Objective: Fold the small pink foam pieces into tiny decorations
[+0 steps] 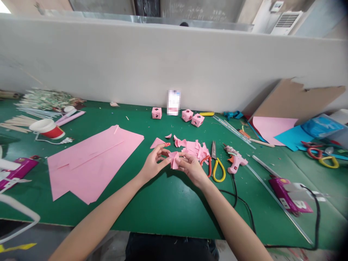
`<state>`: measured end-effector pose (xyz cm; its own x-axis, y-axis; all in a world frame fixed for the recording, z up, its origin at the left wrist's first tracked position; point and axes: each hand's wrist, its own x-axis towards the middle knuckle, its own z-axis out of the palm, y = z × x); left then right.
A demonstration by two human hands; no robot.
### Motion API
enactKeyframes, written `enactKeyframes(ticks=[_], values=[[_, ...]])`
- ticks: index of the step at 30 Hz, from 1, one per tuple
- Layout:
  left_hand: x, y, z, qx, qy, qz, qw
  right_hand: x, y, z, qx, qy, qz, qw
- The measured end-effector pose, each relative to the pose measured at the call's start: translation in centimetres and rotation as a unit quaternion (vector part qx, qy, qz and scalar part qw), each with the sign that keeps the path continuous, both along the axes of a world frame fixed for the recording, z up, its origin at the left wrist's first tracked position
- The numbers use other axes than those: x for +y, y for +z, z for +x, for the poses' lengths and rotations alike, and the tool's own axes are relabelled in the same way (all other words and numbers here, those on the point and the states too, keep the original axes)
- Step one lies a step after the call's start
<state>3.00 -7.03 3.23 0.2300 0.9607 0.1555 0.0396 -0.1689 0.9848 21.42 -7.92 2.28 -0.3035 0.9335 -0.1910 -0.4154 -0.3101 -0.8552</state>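
Fingers of left hand [153, 160] and right hand [192, 168]: pinched on one small folded pink paper piece [174, 160], held directly between their tips, above the table [163, 206] (neither hand clearly nearer; long axis uncertain).

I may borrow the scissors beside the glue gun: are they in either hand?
No, the scissors lie on the green table, while the left hand and right hand hold a small pink paper piece.

- Grey board [231, 9] at the back: pale writing [194, 11], too faint for us to read.
- Phone screen [174, 103]: pixelated; we can read nothing.
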Motion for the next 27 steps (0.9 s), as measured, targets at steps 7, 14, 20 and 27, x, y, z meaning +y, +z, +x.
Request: enactKeyframes(ticks=[7,14,20,27], values=[[0.1,0.1,0.0,-0.019,-0.01,-0.04,0.999,0.1,0.0,-0.1,0.02,-0.071,0.011,0.997],[-0.3,-0.1,0.5,-0.002,-0.036,-0.034,0.999,0.2,-0.4,-0.3,0.003,-0.102,0.034,0.994],[-0.9,0.1,0.9,0.027,-0.034,-0.005,0.999,0.0,-0.4,-0.7,-0.009,-0.102,0.039,0.994],[-1.1,0.7,0.9,0.017,0.098,0.061,0.993,-0.4,0.2,-0.7,-0.046,-0.089,0.038,0.994]])
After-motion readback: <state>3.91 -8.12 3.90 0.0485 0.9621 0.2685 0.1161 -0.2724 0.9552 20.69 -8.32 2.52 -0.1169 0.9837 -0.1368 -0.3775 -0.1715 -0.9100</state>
